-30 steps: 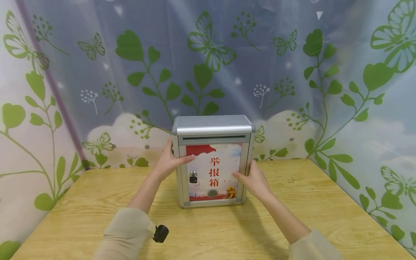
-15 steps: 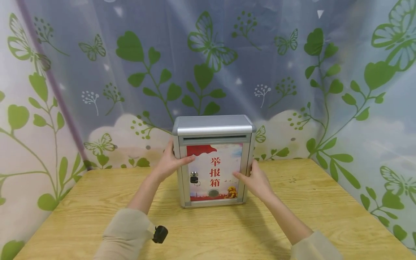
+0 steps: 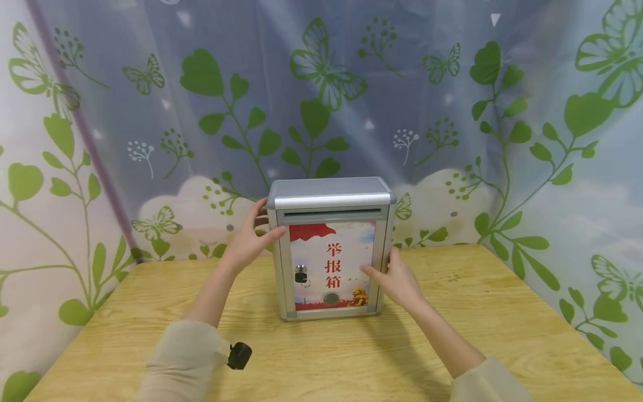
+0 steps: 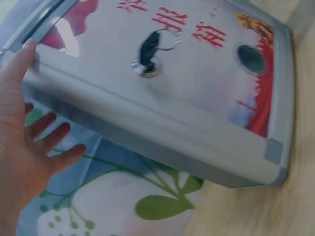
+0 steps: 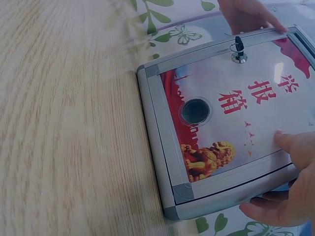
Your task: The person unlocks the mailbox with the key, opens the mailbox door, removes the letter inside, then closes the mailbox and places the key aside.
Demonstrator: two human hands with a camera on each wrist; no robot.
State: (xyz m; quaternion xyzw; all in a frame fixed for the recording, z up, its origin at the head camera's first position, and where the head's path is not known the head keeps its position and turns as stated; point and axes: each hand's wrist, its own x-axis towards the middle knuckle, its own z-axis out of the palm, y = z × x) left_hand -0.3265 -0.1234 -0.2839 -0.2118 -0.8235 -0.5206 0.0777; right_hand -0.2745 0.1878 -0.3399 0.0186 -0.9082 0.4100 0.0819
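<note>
I've got the box [image 3: 346, 245] on the table [image 3: 301, 357] — left hand [image 3: 246, 245] left, right hand [image 3: 400, 283] right — curtain [image 3: 341, 139] behind.

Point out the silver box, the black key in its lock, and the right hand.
Silver box [image 3: 332, 250]: head view, on its front panel.
Black key [image 4: 149, 48]: left wrist view, on its head.
Right hand [image 3: 399, 280]: head view, middle of the hand.

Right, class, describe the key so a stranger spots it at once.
On the wooden table stands a silver box. Near its front panel's left edge, the key sits in a round lock; unlike the red characters beside it, it is black and juts out.
</note>
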